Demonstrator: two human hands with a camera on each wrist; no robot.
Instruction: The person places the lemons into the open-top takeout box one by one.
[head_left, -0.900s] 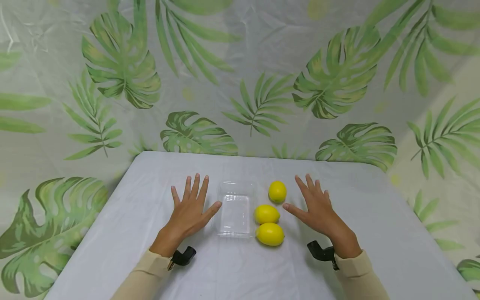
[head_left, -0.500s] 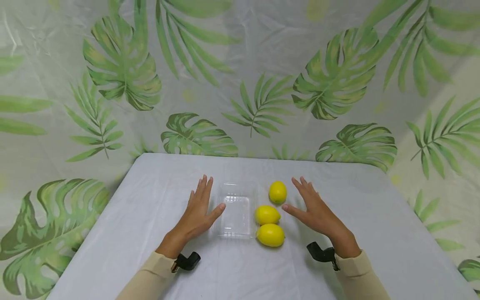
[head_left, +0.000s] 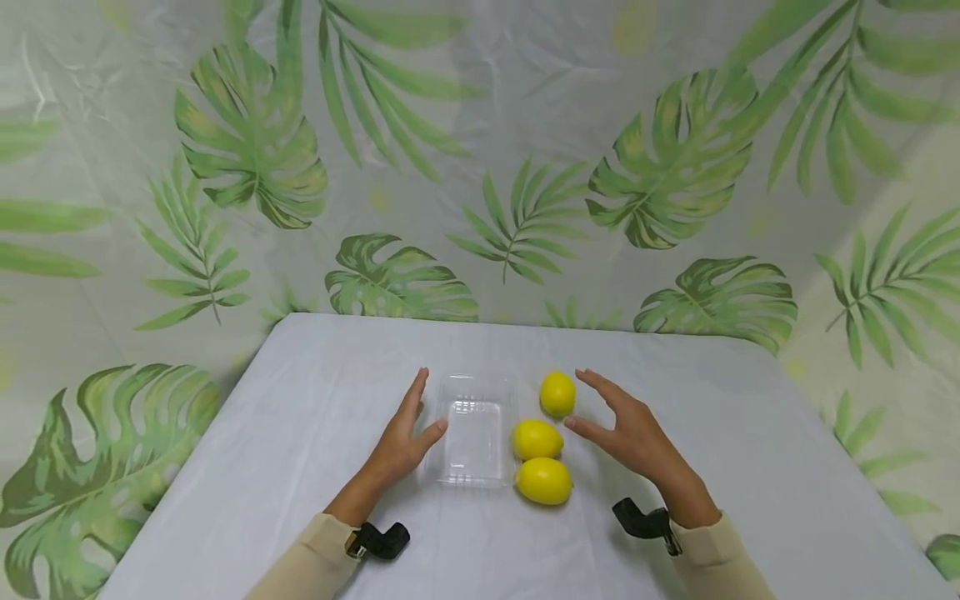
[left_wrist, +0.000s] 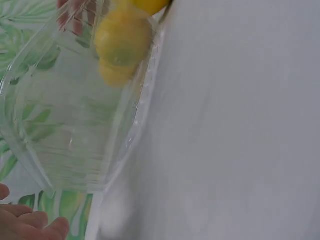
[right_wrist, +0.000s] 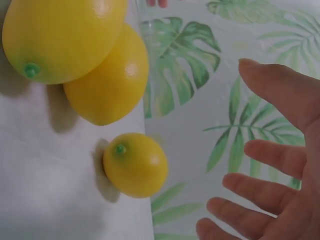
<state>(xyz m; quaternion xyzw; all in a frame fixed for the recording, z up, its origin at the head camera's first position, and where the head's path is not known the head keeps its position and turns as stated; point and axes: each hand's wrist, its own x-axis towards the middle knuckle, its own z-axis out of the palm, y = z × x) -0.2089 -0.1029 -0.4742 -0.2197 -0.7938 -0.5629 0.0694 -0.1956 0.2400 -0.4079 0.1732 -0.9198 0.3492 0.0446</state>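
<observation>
Three lemons sit in a loose line on the white tablecloth (head_left: 712,433) in front of me, between my two hands. None of them carries a sticker, a stamp or any writing I can read, and the clear plastic tray (head_left: 472,429) beside them is just as bare of labels. The far lemon (head_left: 557,393) is the smallest-looking and roundest; the middle lemon (head_left: 537,439) and the near lemon (head_left: 543,481) lie close together, perhaps touching, though I cannot be sure from the head view. All are bright, smooth yellow, and the right wrist view shows a small green stem nub on two of them.

My left hand (head_left: 401,437) stands on its edge against the left side of the tray, fingers straight, thumb out toward the tray's rim; it grasps nothing. My right hand (head_left: 630,421) hovers just right of the lemons, fingers spread and relaxed, thumb pointing at the middle lemon, holding nothing.

The tray is shallow, rectangular and transparent, lying flat just left of the lemons. Behind the table hangs a leaf-printed backdrop (head_left: 480,167).
</observation>
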